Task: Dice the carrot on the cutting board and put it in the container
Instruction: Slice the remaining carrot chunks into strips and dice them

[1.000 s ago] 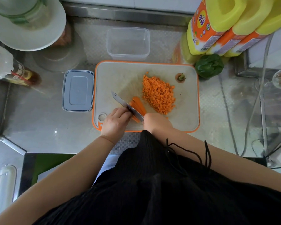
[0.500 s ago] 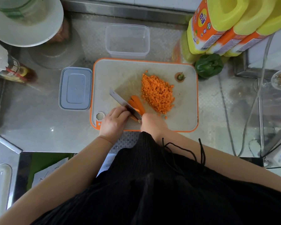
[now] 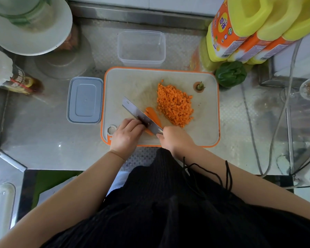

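Orange-labelled yellow jugs (image 3: 240,31) (writing unreadable)

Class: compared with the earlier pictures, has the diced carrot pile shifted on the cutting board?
No. The diced carrot pile sits as before, right of centre on the cutting board, below-left of the carrot top.
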A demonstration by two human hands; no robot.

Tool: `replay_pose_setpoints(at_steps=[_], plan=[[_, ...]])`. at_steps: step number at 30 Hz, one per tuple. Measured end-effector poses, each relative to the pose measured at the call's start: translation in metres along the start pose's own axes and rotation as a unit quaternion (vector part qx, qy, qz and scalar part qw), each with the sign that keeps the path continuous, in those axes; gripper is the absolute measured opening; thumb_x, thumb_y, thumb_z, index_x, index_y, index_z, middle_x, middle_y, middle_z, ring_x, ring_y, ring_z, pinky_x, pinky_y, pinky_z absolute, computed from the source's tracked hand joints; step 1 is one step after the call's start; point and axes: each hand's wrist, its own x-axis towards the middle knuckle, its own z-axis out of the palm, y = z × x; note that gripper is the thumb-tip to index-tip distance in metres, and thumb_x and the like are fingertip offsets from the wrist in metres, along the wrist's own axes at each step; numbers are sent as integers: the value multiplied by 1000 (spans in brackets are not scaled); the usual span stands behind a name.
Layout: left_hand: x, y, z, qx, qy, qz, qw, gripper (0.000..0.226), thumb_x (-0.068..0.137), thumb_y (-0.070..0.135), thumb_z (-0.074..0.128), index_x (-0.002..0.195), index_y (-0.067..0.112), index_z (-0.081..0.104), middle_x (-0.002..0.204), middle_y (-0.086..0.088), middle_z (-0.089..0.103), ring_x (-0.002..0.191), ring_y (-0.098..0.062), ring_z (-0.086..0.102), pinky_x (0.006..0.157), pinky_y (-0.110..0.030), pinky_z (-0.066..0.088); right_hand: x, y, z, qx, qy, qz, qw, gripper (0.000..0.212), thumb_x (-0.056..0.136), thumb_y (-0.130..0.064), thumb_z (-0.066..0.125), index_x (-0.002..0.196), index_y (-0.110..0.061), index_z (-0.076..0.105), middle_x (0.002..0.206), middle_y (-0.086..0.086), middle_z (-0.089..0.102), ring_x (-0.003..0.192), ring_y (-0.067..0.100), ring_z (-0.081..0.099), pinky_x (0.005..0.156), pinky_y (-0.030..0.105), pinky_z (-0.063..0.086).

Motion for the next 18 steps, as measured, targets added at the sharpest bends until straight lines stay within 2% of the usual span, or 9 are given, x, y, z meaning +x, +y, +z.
replay_pose_setpoints(at_steps=[5, 10, 13, 18], plan=[[-1, -1, 0, -4, -5, -1, 1000, 21, 79, -5, 75, 97, 5, 71, 100, -11, 66, 94, -29, 57, 79, -39, 55, -2, 1, -5, -5, -19, -6, 1000, 27, 102, -31, 40, 88, -9, 49, 70, 3, 50, 72, 26, 56, 62, 35, 43], [-2, 1, 0, -7, -3, -18, 1000, 20, 79, -5, 75, 97, 3, 70, 101, -12, 65, 95, -29, 56, 69, -43, 58, 0, 1, -8, -19, -23, -9, 1000, 25, 101, -31, 41, 90, -10, 50, 72, 4, 52, 73, 26, 58, 60, 34, 43], [-3, 2, 1, -21, 2, -55, 998, 10, 88, 6, 63, 97, 3, 68, 105, -7, 58, 94, -29, 54, 62, -45, 57, 0, 1, -7, -23, -24, -9, 999, 26, 101, -31, 42, 88, -11, 50, 69, 3, 51, 67, 24, 55, 57, 34, 41], [-2, 2, 1, -30, 5, -76, 997, 18, 93, 14, 56, 95, 3, 69, 101, -11, 61, 94, -28, 54, 61, -45, 56, 0, -1, -5, -30, -18, -7, 999, 21, 101, -26, 43, 86, -12, 49, 69, 2, 50, 66, 23, 53, 59, 33, 41]])
